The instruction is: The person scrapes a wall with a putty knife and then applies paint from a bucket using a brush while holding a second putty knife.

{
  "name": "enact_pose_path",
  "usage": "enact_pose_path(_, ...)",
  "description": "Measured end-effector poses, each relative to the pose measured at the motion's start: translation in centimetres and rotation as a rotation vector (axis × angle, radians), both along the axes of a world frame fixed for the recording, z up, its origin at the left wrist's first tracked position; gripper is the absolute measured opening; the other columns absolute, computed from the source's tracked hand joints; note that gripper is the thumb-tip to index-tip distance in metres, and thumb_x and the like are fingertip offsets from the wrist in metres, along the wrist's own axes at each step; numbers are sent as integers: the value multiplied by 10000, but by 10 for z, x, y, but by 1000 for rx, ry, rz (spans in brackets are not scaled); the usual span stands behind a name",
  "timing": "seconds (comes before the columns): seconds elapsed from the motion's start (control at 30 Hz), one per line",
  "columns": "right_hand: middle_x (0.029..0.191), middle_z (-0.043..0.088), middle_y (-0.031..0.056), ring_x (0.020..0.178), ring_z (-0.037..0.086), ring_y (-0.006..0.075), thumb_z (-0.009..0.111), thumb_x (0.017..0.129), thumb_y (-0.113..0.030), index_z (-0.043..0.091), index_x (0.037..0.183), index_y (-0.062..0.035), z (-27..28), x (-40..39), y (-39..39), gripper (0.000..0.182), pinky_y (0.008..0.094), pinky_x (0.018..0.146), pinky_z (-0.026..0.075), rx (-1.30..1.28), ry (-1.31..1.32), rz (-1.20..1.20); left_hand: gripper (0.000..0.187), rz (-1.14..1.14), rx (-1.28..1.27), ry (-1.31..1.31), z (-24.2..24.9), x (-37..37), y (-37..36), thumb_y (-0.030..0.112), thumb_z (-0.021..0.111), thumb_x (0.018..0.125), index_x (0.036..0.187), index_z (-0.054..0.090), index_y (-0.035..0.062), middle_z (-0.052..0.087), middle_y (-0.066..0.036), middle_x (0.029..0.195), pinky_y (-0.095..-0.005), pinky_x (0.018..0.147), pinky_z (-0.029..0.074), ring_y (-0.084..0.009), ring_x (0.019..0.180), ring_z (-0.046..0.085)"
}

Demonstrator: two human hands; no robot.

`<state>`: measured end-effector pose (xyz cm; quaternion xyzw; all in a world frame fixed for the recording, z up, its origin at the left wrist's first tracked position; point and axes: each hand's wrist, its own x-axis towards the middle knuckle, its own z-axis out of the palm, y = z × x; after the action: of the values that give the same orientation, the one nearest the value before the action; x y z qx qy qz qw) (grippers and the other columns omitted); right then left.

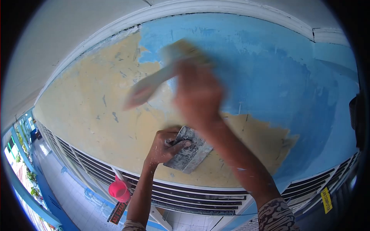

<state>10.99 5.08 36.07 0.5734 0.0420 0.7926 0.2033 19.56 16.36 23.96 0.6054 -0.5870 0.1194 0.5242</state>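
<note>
My left hand grips a flat, grey putty plate, its thumb pressed on the smeared face. Higher up, my right hand is blurred by motion in front of the wall. It is closed around a wide-headed tool with a pale handle that points down to the left; the blur hides whether this is a brush or a scraper. Behind both hands is a wall with a tan patch on the left and below, and blue paint on the right.
White trim runs along the wall's top. Below are white slatted louvres, a pink bucket, a dark sign with red letters and a yellow sign. A tiled walkway with a blue railing lies at left.
</note>
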Motion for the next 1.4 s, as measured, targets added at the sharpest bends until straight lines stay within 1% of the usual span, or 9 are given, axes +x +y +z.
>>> enact_pose_path(0.03, 791, 645, 214, 753, 612, 276, 596, 743, -80, 633, 1019, 91, -9, 31, 18, 327, 412, 633, 515, -189, 101, -32, 144, 201, 72, -61, -5, 3, 8, 15, 755, 717, 829, 690, -48, 686, -141, 855, -334, 695, 487, -231, 737, 635)
enact_pose_path(0.13, 754, 664, 130, 700, 652, 276, 621, 728, -67, 638, 919, 33, -10, 56, 71, 217, 387, 581, 526, -265, 314, 282, 156, 10, -196, -57, -26, 21, 0, 5, 733, 700, 842, 690, -43, 686, -144, 870, -331, 702, 491, -233, 751, 637)
enact_pose_path(0.23, 610, 594, 169, 576, 621, 352, 659, 718, -73, 582, 745, -39, 32, 65, 71, 89, 468, 556, 478, 100, 389, 612, 166, 7, -65, -88, -2, 6, 7, 27, 767, 729, 857, 692, -47, 697, -149, 923, -329, 726, 503, -248, 793, 655)
enact_pose_path(0.37, 563, 593, 155, 537, 615, 370, 733, 740, -168, 630, 770, -65, 78, 27, 2, 149, 490, 527, 470, 261, 61, 456, 177, -11, -53, -101, -6, 10, 2, 88, 784, 769, 855, 706, -45, 699, -144, 908, -341, 678, 500, -257, 745, 650)
enact_pose_path(0.53, 606, 614, 86, 563, 630, 277, 672, 745, -106, 640, 810, -92, 81, -6, 11, 73, 420, 494, 493, 21, -259, 210, 188, 2, -8, -118, -2, 12, 7, 113, 779, 781, 853, 710, -46, 703, -143, 908, -353, 661, 501, -251, 731, 651)
enact_pose_path(0.63, 668, 645, 121, 639, 639, 278, 592, 729, -86, 632, 846, 18, 61, 53, 51, 162, 374, 519, 507, -175, 162, 91, 184, -37, -23, -120, 1, 8, 7, 110, 776, 783, 856, 712, -47, 706, -145, 906, -352, 663, 501, -259, 734, 655)
enact_pose_path(0.8, 774, 671, 95, 727, 654, 224, 617, 757, -124, 631, 892, -38, 70, 111, 63, 161, 372, 647, 541, -660, 256, 203, 189, -5, -39, -77, -4, 9, 3, 104, 781, 776, 882, 720, -41, 705, -139, 889, -342, 669, 499, -248, 737, 659)
enact_pose_path(1.2, 982, 722, 125, 843, 713, 278, 728, 717, -38, 662, 1096, -47, 75, -98, -129, 384, 364, 724, 581, -357, -3, -213, 183, -19, -48, -75, -5, 10, 2, 113, 783, 777, 890, 729, -20, 706, -120, 883, -327, 687, 513, -223, 751, 659)
enact_pose_path(1.4, 940, 723, 116, 812, 714, 246, 698, 799, -70, 683, 1039, -45, 55, -108, -120, 242, 339, 665, 583, -165, -107, -168, 184, -9, -43, -102, -6, 11, 1, 145, 768, 800, 864, 716, -19, 691, -114, 874, -343, 675, 499, -236, 739, 647)
